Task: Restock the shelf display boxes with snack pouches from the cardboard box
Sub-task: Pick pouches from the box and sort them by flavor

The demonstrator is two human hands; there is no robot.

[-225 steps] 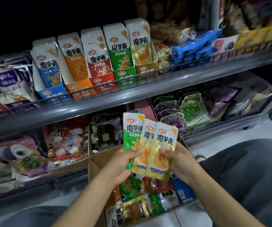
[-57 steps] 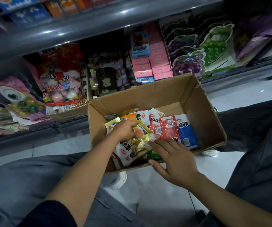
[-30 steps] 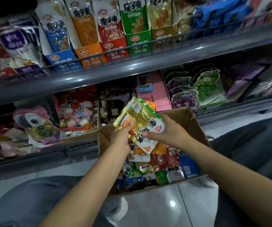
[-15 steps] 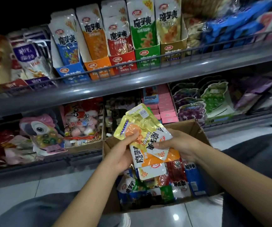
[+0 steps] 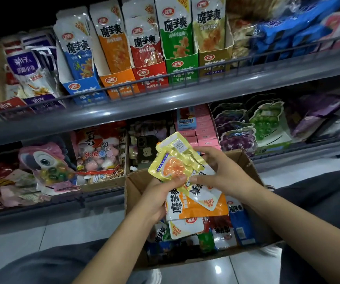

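A grey metal shelf unit (image 5: 165, 103) fills the upper view, its ends cut off at both edges and the space above it lost in darkness. Behind the wire rail of the upper shelf stand five tall card display boxes: blue (image 5: 83, 89), orange (image 5: 120, 83), red (image 5: 150, 76), green (image 5: 182, 68) and yellow (image 5: 214, 62), each packed with upright glossy pouches whose tops run out of the picture. The goods on either side of them are blurred and hard to read. On the lower shelf, grape-shaped packs (image 5: 236, 132) and pink cartons (image 5: 204, 132) sit in shadow, with a pink bird-shaped pack (image 5: 42, 160) further left.

The brown cardboard box (image 5: 134, 193) stands open on the tiled floor (image 5: 32, 238) between the person's grey-clad knees; its near wall and much of its inside are hidden by the forearms. Snack pouches in blue, red and green (image 5: 224, 232) lie flat in it, partly covered.

Above the box, the left hand (image 5: 157, 197) curls round a fanned stack, thumb pressed on the front of a crinkled yellow foil pouch (image 5: 173, 165) that is turned upside down. An orange pouch (image 5: 193, 208) hangs beneath it in the same grip. The right hand (image 5: 224, 171) is half-curled, fingertips pinching the right edge of the stack; how many pouches lie between the two hands cannot be counted
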